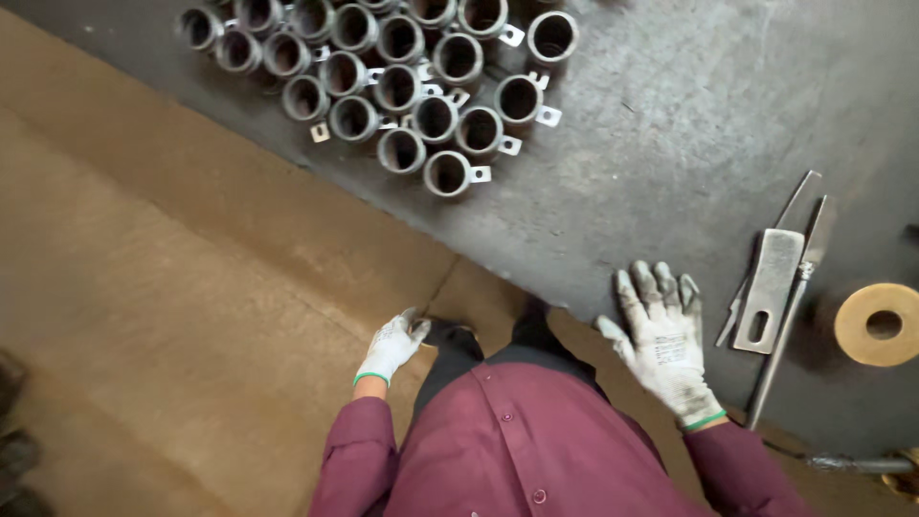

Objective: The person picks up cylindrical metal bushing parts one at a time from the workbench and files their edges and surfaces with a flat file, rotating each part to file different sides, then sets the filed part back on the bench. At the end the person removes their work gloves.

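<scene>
My left hand [392, 347] wears a white glove and rests low on the brown mat [172, 287], fingers loosely curled, holding nothing. My right hand [663, 337], in a dirty white glove, lies flat with fingers spread at the edge of the grey floor [670, 134]. Nothing is in it. A flat metal plate with a slot [769, 290] lies just right of the right hand, beside thin metal rods [791, 306]. My maroon shirt [517, 450] fills the bottom of the view.
Several short metal pipe rings with small tabs [402, 77] stand packed together at the top, on the grey floor. A tan disc with a centre hole [879, 324] lies at the right edge. A dark object sits at the bottom left corner [14, 460].
</scene>
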